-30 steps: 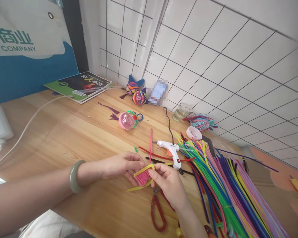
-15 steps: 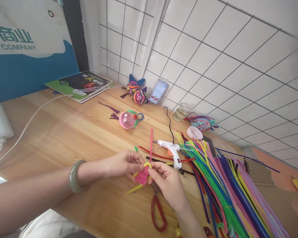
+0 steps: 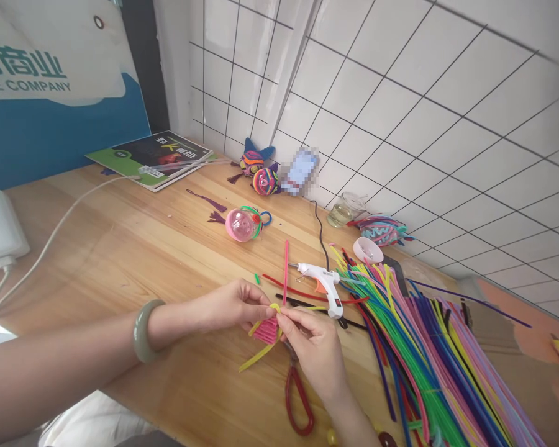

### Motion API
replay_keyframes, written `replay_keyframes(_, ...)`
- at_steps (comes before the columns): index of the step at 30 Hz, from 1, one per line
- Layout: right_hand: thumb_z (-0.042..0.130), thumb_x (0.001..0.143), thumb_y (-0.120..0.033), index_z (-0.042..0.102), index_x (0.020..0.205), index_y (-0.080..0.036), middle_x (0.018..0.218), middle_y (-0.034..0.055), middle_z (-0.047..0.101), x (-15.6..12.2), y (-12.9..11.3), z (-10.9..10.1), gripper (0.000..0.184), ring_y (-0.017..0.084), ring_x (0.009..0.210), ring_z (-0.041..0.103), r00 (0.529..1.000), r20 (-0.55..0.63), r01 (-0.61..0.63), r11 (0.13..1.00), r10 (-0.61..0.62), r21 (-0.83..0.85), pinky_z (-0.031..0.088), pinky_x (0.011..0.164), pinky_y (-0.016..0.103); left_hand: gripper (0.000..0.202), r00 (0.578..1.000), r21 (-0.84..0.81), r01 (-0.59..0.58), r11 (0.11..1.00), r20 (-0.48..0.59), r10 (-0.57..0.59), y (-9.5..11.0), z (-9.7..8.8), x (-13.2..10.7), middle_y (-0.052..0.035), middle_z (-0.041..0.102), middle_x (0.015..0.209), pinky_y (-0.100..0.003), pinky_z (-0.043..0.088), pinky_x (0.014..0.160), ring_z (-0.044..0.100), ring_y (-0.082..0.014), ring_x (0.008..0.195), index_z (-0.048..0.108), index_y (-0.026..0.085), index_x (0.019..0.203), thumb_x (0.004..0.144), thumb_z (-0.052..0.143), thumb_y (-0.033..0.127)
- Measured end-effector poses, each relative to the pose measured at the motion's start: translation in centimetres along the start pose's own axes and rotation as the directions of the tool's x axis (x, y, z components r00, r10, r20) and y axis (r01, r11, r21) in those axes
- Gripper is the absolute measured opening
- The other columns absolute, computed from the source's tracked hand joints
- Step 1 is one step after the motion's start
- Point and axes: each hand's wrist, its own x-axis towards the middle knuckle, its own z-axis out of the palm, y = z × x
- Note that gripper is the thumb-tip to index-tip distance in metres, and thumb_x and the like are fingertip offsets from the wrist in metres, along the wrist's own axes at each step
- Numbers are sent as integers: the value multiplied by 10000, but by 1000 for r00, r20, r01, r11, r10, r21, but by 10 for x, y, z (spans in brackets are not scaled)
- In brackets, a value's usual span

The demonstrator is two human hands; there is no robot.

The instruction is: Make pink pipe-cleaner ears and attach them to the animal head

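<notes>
Between my two hands is a small pink piece (image 3: 266, 332) of zigzag-folded pipe cleaner, with a yellow pipe cleaner (image 3: 256, 358) bent around its edge. My left hand (image 3: 245, 304), below a pale green bangle (image 3: 145, 331), pinches the yellow strip at the top left corner. My right hand (image 3: 310, 338) pinches the yellow strip at the top right, fingertips close to the left ones. One yellow end sticks out free toward the lower left. Red-handled scissors (image 3: 313, 410) lie under my right wrist, their blades partly hidden. A straight pink pipe cleaner (image 3: 286, 267) lies just beyond my fingers.
A white glue gun (image 3: 323, 282) lies right of centre, its black cord running back. Many coloured pipe cleaners (image 3: 428, 347) spread at the right. A pink clear ball ornament (image 3: 243, 224), a glass jar (image 3: 342, 212), a pink dish (image 3: 368, 250) and a magazine (image 3: 168, 152) stand farther back.
My fingers have closed in on the top of the yellow strip, and its free end swings slightly lower. The view has shifted a little; the table items lie as before.
</notes>
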Motion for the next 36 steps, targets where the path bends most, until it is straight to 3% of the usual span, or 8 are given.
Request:
replay_keyframes(6,506,794,-170,674,876,-199,762,51,629,-3,3,2,189,160,717,581,972,-26,227,960,-234,-166,470,670,276,269,998,-18,-41,999,-53,40,-2,1,2,-13,648,667,-172,421,545,530,-88,563,677,117,777,718,582,361)
replay_keyframes(10,494,796,-132,659,924,-180,734,51,599,-4,6,3,214,155,718,571,954,-3,290,926,-300,-243,460,668,271,288,996,-31,-35,999,-87,32,-4,2,3,-19,651,690,-179,418,544,528,-92,573,675,115,794,713,584,376)
replay_keyframes(24,497,793,-130,650,910,-173,764,51,627,-3,11,6,197,149,718,585,946,-50,293,908,-321,-300,467,666,266,288,999,-118,-51,992,1,52,-12,0,7,-25,649,800,-236,438,665,572,-122,698,619,137,869,707,599,374)
replay_keyframes(36,523,778,-138,641,854,-187,788,48,653,-3,10,7,149,152,725,597,936,-117,283,908,-332,-308,485,666,273,282,993,-52,-98,994,-74,94,-12,2,9,-27,633,744,-209,404,601,536,-103,632,607,122,827,732,566,385)
